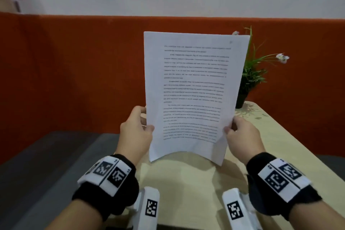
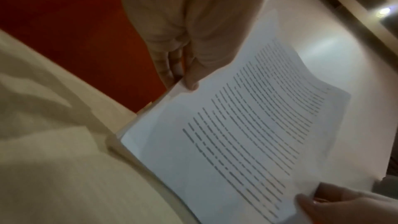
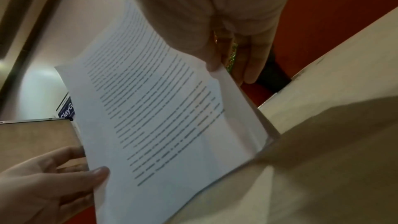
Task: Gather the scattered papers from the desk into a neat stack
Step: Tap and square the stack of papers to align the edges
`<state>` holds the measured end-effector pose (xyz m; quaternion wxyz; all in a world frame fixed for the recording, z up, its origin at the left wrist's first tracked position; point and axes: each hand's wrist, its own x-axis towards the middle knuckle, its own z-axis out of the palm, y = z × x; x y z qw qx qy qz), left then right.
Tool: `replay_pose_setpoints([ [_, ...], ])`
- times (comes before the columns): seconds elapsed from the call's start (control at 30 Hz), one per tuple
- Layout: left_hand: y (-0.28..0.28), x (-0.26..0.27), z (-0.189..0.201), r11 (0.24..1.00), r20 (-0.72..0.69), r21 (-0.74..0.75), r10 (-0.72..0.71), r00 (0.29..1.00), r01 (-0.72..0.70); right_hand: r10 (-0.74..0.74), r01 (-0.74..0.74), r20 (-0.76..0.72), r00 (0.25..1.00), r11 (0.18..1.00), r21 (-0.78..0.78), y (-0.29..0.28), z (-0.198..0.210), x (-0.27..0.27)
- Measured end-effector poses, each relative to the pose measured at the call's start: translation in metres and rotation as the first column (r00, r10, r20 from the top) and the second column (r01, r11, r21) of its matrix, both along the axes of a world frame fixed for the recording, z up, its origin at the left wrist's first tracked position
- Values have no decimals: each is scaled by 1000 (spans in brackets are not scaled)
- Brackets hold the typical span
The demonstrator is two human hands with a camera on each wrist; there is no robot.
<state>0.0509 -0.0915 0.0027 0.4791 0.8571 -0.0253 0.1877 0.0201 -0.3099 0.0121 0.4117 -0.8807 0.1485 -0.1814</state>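
Both hands, the left hand (image 1: 137, 127) and right hand (image 1: 240, 134), are pinching the white printed paper stack (image 1: 192, 89) upright between them; tapping its bottom edge gently on the pale wooden counter (image 1: 186, 179) below should be squaring it

Blue label (image 3: 67, 109) behind papers (image 3: 155, 108): "ClayG", cut off; page print illegible.

Right hand (image 3: 226, 28) and left hand (image 3: 45, 181) pinch opposite edges of the papers (image 3: 163, 117).
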Motion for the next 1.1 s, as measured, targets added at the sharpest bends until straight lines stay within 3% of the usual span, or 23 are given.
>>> replay_pose_setpoints([
  [0.1, 19, -4, 12, 999, 39, 50, 12, 999, -14, 65, -63, 44, 997, 996, -57, 2, 7, -6],
  [0.2, 42, -5, 20, 994, 0, 111, 3, 1000, -3, 152, -153, -11, 988, 985, -75, 9, 8, -10],
  [0.3, 62, -10, 16, 988, -148, 141, -37, 988, 58, 221, -224, -138, 965, 975, -2, 19, 0, -14],
  [0.43, 79, -11, 3, 989, -420, 95, -63, 905, 112, 288, -260, -351, 891, 957, 127, 30, -16, -17],
  [0.6, 95, -2, -17, 980, -574, 141, -35, 818, 141, 289, -245, -454, 843, 957, 154, 41, -27, -21],
  [0.9, 99, 15, -24, 963, -657, 210, 12, 754, 168, 268, -244, -528, 806, 963, 115, 52, -22, -24],
  [1.1, 95, 10, -18, 932, -649, 294, 32, 760, 211, 254, -295, -600, 759, 955, 31, 59, -18, -21],
])
